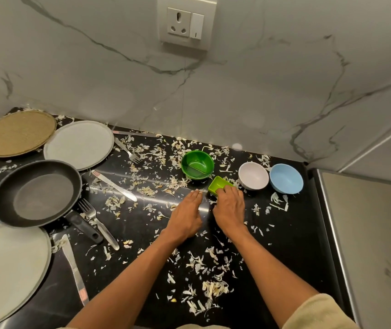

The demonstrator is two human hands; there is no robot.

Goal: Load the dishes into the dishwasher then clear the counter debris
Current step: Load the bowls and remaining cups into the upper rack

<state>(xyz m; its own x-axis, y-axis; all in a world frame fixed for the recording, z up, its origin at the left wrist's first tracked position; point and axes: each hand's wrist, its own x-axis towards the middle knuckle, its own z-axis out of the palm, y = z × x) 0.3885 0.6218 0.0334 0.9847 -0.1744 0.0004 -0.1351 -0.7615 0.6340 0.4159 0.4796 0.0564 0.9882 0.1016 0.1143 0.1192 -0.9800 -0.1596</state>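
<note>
The right hand grips a small lime cup, tilted on the desk near its back edge, between the green bowl and white bowl. The left hand lies open, fingertips on the peels.

Those dry, papery peels are light; I judge a quick sweep could scatter them over the front edge. The glossy black stone looks slick, so the smooth plastic cup may skid. The pan, matte plates and steel cutlery sit unloaded at the left edge.
</note>
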